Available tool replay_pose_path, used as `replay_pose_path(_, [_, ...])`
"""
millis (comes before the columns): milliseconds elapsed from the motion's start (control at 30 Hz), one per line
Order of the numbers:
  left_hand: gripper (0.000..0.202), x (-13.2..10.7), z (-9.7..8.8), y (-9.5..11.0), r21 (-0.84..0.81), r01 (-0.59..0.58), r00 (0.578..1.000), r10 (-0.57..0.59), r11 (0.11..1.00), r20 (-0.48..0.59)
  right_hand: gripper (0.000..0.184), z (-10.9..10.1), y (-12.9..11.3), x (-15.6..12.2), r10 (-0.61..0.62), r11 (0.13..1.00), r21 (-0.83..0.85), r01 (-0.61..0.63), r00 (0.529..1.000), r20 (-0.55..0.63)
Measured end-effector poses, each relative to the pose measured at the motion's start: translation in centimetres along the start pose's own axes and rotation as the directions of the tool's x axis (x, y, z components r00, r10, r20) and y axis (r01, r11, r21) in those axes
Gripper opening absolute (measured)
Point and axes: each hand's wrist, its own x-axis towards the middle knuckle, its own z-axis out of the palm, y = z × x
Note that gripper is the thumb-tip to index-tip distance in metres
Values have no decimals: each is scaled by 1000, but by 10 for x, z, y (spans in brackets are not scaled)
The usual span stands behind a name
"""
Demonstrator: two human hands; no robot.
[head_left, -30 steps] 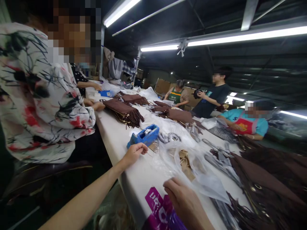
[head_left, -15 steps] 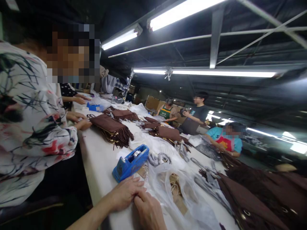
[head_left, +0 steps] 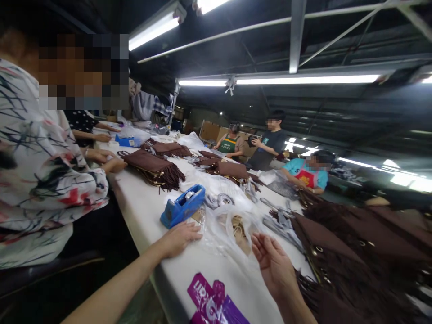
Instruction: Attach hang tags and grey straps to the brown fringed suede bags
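Note:
My left hand [head_left: 180, 238] lies flat on the white table [head_left: 216, 274], its fingers stretched out just below a blue tape dispenser [head_left: 180, 210]. Nothing shows in it. Palm partly turned up, my right hand [head_left: 275, 263] is raised beside a clear plastic bag [head_left: 219, 229]; its fingers are loosely bent and apart, with nothing visible between them. Tan tags with pale string [head_left: 240, 231] lie in the bag. Close to me, at the table's near edge, is a shiny purple printed package [head_left: 211, 299].
Brown fringed bags [head_left: 337, 238] are heaped at the right, and more brown bags [head_left: 148, 164] lie farther up the table. A co-worker in a floral shirt [head_left: 64, 162] stands at the left edge. Several other people work around the far side.
My hands, together before, are now apart: the right has moved away to the right and turned its palm up. The purple package has come into view as the camera tilted down.

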Motion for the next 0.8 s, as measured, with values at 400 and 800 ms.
replay_pose_path(400, [47, 4, -5, -3, 101, -9, 1000, 9, 995, 7, 21, -54, -34, -41, 63, 976, 214, -40, 993, -104])
replay_pose_path(800, [56, 9, -20, 24, 30, 28, 931, -15, 999, -364, 26, -86, -55, -88, 21, 972, 234, 12, 990, -139])
